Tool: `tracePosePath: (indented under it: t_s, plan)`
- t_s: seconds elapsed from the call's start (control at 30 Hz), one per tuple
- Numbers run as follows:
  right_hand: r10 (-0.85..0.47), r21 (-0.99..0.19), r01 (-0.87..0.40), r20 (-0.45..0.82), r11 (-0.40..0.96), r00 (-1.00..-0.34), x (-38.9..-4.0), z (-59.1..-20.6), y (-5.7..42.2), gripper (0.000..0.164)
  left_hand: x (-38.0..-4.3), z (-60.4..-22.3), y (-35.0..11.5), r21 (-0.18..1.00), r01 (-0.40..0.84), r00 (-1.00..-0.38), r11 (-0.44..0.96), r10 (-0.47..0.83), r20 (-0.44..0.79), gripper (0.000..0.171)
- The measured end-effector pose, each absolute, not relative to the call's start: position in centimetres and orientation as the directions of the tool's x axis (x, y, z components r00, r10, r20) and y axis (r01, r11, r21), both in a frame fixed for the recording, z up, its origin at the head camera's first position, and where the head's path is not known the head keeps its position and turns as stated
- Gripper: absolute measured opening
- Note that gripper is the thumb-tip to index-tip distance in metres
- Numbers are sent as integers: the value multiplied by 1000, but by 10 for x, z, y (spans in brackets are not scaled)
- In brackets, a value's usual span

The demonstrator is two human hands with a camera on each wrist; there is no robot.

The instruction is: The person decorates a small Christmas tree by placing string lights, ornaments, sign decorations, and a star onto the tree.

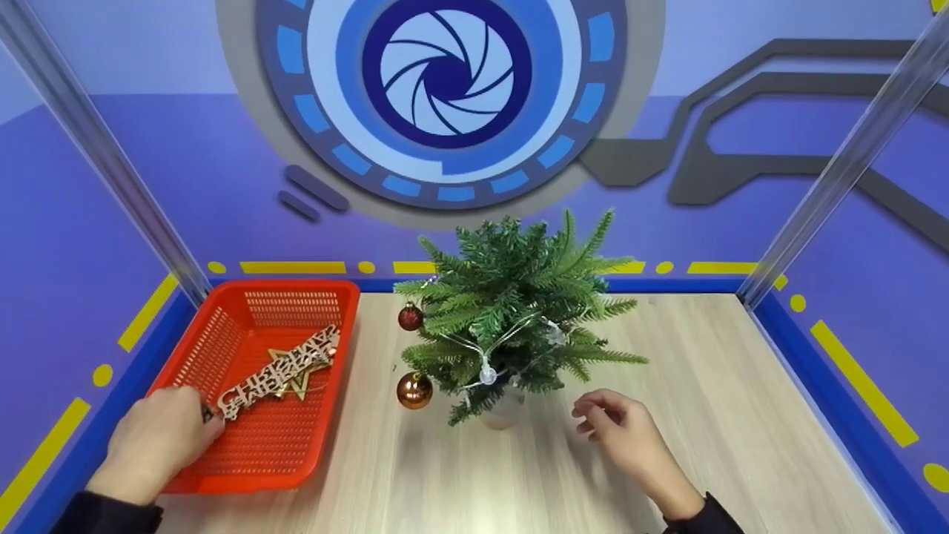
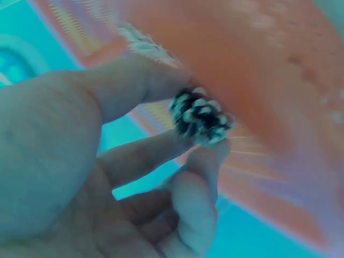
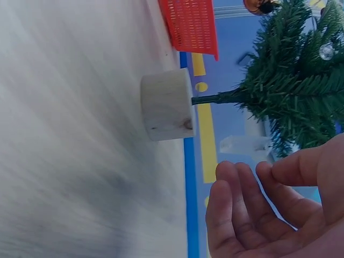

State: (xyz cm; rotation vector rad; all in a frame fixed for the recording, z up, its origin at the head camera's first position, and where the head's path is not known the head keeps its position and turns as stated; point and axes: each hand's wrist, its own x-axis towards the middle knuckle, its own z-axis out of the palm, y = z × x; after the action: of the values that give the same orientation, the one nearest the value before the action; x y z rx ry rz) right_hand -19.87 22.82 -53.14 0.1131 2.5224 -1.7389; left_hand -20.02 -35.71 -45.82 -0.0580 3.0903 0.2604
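Over the front left corner of the red basket [image 1: 348, 356], my left hand [image 1: 159, 437] pinches a small pine cone [image 2: 200, 115] with white-tipped scales between thumb and fingers. In the head view the cone is mostly hidden by the hand. A wooden lettered Christmas sign [image 1: 259, 386] lies in the basket across a gold star [image 1: 299, 383]. My right hand [image 1: 623, 437] hovers at the right front of a small Christmas tree [image 1: 511, 297], its fingers loosely bent and holding nothing. The tree stands upright on a round wooden base [image 3: 166, 107].
A dark red ball [image 1: 411, 317] and a gold ball [image 1: 414, 391] hang on the tree's left side. String lights with clear bulbs [image 1: 487, 372] wind through its branches. Blue-purple panels [image 1: 222, 163] enclose the wooden table [image 1: 712, 386] at the back and sides.
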Motion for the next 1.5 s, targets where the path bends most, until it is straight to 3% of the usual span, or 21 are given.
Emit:
tracePosePath:
  t_s: [0.1,0.23,0.43,0.53,0.73,0.93,1.13,1.5]
  plan:
    - [17,-939,87,-86,332,-996,-195,-521,227,16,-193,-442,-338,187,23,-989,982,-6,149,29]
    - [7,-955,56,-56,291,-998,-187,-505,225,16,-182,-417,-306,232,84,-918,969,-16,396,39]
    - [-59,-965,15,-32,263,-998,-170,-479,223,20,-160,-386,-251,417,233,-810,879,-62,584,34]
    - [-98,-969,-23,-1,246,-995,-160,-465,221,25,-146,-372,-222,492,349,-783,798,-40,621,34]
    - [-212,-957,-204,160,205,-964,-143,-440,208,18,-125,-356,-171,475,573,-686,668,73,724,39]
    - [-327,-882,-469,429,50,-842,-132,-417,194,22,-119,-360,-119,416,773,-555,479,191,810,40]
    - [-371,-778,-620,609,-103,-702,-129,-401,182,39,-121,-373,-76,345,849,-464,400,252,849,40]
    - [-351,-769,-631,621,-102,-700,-130,-393,177,36,-123,-396,-37,273,857,-400,436,230,887,41]
